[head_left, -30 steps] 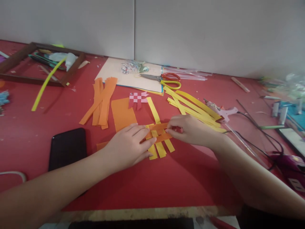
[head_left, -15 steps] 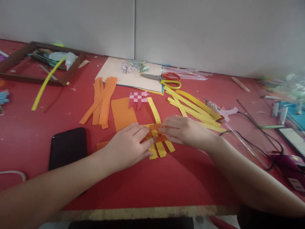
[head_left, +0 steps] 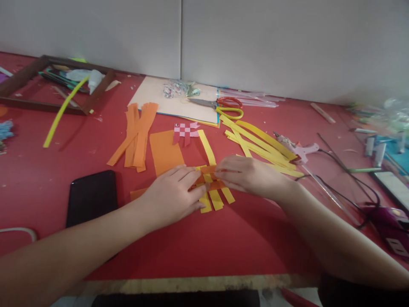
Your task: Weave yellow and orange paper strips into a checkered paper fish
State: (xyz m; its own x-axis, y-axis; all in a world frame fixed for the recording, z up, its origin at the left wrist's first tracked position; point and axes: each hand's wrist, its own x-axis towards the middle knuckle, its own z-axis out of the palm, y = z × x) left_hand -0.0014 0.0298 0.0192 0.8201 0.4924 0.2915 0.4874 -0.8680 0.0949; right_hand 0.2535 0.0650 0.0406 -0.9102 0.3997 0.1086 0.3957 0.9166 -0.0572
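Head view. Lettering: I can read none on the white bottle (head_left: 95, 80); too blurred. It lies in the brown frame (head_left: 38, 105) at far left, beside green-handled tools (head_left: 59, 79); its contents I cannot tell. A yellow strip (head_left: 62, 111) crosses the frame's near side.

Left hand (head_left: 177, 192): fingers slightly spread, palm down, the tips resting on the paper weave (head_left: 215, 199) and pinning it to the red table (head_left: 207, 251). Right hand (head_left: 249, 175): fingers bent and close together, touching the weave's right side at its orange strips; thumb hidden, so I cannot tell how far open they are or whether they pinch a strip. The weave, yellow strips crossed with orange, lies between my hands.

Around it: orange sheet (head_left: 166, 151) just beyond the left hand; pink checkered paper fish (head_left: 186, 130) at the sheet's far right corner; loose orange strips (head_left: 140, 138) farther left; loose yellow strips (head_left: 262, 138) beyond the right hand; glue gun (head_left: 303, 152) right of these. Scissors (head_left: 204, 102) overlap the pale sheet (head_left: 153, 100) at far centre. Black phone (head_left: 92, 196) lies near left, partly under my forearm.
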